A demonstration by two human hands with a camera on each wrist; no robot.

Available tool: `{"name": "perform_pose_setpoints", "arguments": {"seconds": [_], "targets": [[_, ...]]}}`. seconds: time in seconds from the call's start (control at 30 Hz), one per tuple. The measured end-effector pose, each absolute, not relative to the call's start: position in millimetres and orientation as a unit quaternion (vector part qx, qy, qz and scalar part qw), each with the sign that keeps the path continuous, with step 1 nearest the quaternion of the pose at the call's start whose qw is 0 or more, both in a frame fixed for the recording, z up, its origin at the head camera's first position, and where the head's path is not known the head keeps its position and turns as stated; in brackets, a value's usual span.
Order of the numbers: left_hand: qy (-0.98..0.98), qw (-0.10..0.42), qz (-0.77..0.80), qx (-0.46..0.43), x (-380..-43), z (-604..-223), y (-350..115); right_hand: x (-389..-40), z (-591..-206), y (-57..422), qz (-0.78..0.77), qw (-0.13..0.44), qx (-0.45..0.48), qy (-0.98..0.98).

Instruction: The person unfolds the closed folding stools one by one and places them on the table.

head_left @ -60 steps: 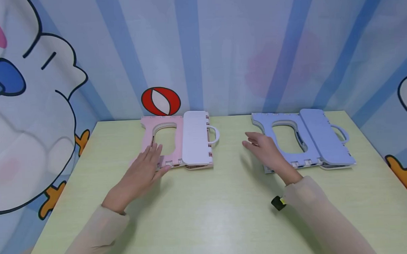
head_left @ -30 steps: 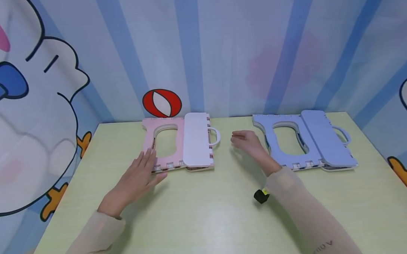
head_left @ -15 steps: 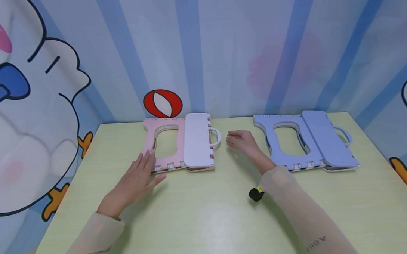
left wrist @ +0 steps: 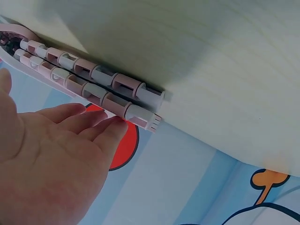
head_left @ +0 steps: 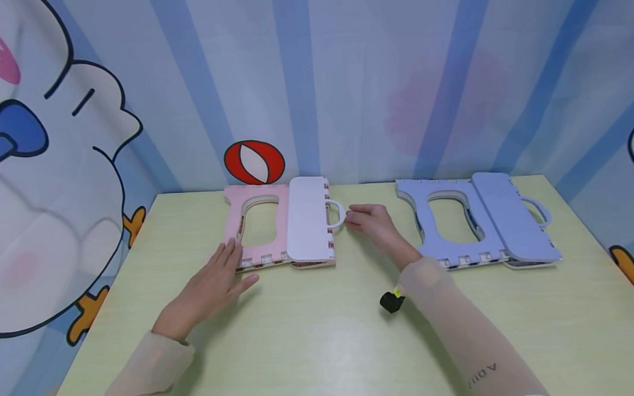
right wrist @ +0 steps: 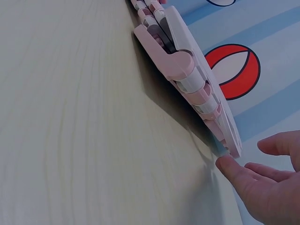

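Note:
A folded pink step stool with a white top panel lies flat on the table, its white loop handle pointing right. My left hand has its fingers straight, fingertips at the stool's near left leg; the left wrist view shows them by the hinged edge. To the right of the handle is my right hand, fingertips right at the loop. In the right wrist view the thumb and fingers of the right hand are spread, with nothing between them.
A folded blue step stool lies at the right, its handle also to the right. A small black object with a yellow tab hangs by the right sleeve. Behind the table is a striped blue backdrop with cartoon figures.
My right hand has moved left, from beside the blue stool to the pink stool's handle. The left hand has drawn back slightly toward the stool's near corner. Both stools stay put.

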State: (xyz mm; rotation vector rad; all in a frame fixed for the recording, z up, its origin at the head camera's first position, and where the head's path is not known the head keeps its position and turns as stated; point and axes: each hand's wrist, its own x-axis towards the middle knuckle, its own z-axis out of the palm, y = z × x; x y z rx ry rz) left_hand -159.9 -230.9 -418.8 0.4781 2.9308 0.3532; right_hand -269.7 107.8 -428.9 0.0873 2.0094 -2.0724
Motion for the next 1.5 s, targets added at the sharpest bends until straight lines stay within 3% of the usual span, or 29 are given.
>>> {"name": "perform_pose_setpoints", "arguments": {"seconds": [1.5], "targets": [[0.984,0.052,0.047,0.161,-156,-438,-244,-272,-435,92,-0.789,0.133,0.104,0.59]]}}
